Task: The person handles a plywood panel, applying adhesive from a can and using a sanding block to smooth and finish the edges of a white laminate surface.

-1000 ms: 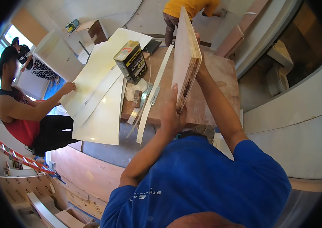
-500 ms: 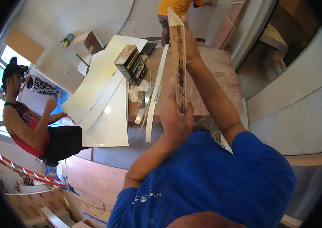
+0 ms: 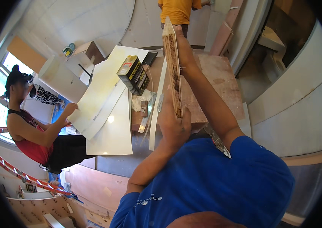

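Observation:
A narrow wooden panel (image 3: 174,72) is held up on edge over the table, its rough brown core edge facing me between pale faces. My left hand (image 3: 174,127) is closed around its near end. With my right arm stretched out, my right hand (image 3: 183,43) grips the far end from the right side; part of those fingers is behind the panel. Just left of the panel, a long pale strip (image 3: 158,110) lies on the worktable (image 3: 216,89). A metal ruler (image 3: 144,121) and a small brown block (image 3: 144,108) are beside that strip.
A black and yellow adhesive can (image 3: 133,76) stands on large white sheets (image 3: 111,136) overhanging the table's left side. A person in a red top (image 3: 35,133) touches the sheets there. Another person in an orange shirt (image 3: 176,11) is beyond the table. A red ladder (image 3: 26,175) is lower left.
The panel's far end has come slightly lower and left in view, still in both hands. The person at the left has lowered a raised hand to the white sheet's edge.

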A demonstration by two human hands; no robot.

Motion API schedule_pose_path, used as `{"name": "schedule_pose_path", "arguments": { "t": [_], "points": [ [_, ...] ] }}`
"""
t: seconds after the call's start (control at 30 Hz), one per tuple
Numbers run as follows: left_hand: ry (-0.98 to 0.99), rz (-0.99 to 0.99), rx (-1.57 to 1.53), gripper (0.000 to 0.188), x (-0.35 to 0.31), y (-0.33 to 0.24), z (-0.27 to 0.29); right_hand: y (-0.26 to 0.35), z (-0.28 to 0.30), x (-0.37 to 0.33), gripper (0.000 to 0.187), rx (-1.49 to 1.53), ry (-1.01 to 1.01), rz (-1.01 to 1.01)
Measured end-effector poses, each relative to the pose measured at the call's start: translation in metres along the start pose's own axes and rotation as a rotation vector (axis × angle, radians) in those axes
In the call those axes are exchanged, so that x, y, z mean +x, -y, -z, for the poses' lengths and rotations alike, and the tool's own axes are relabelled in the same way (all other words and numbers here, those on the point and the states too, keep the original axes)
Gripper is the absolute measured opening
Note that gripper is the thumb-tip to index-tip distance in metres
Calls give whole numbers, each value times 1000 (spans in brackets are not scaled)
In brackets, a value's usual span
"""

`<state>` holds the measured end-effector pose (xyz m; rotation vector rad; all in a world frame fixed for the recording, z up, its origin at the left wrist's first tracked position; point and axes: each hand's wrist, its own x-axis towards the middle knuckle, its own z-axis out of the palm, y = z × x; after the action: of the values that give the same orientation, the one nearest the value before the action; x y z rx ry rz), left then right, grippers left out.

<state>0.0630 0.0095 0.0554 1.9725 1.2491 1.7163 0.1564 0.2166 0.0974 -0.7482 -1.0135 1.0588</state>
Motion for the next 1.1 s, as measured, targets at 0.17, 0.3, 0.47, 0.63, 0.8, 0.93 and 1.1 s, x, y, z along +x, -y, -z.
{"name": "schedule_pose_path", "arguments": {
  "t": [0.17, 0.3, 0.47, 0.63, 0.8, 0.93, 1.1],
  "points": [
    [51, 42, -11, 61, 0, -2, 2, -4, 0, 6, 66, 40, -26, 67],
    [95, 138, -89, 66, -2, -7, 3, 8, -4, 0, 60, 143, -46, -18],
    [127, 127, -80, 69, -5, -8, 3, 7, 12, -1, 60, 150, 9, -70],
    [125, 80, -67, 71, -8, 2, 1, 11, 7, -5, 55, 143, 9, -54],
    [107, 86, -48, 72, -4, -2, 6, 2, 7, 1, 56, 332, 63, -89],
    [97, 82, -53, 73, -2, -3, 8, -15, 13, 16, 57, 184, 5, 49],
    [119, 22, -58, 74, -5, 6, 12, 9, 11, -15, 57, 68, 35, 44]
  ]
}}
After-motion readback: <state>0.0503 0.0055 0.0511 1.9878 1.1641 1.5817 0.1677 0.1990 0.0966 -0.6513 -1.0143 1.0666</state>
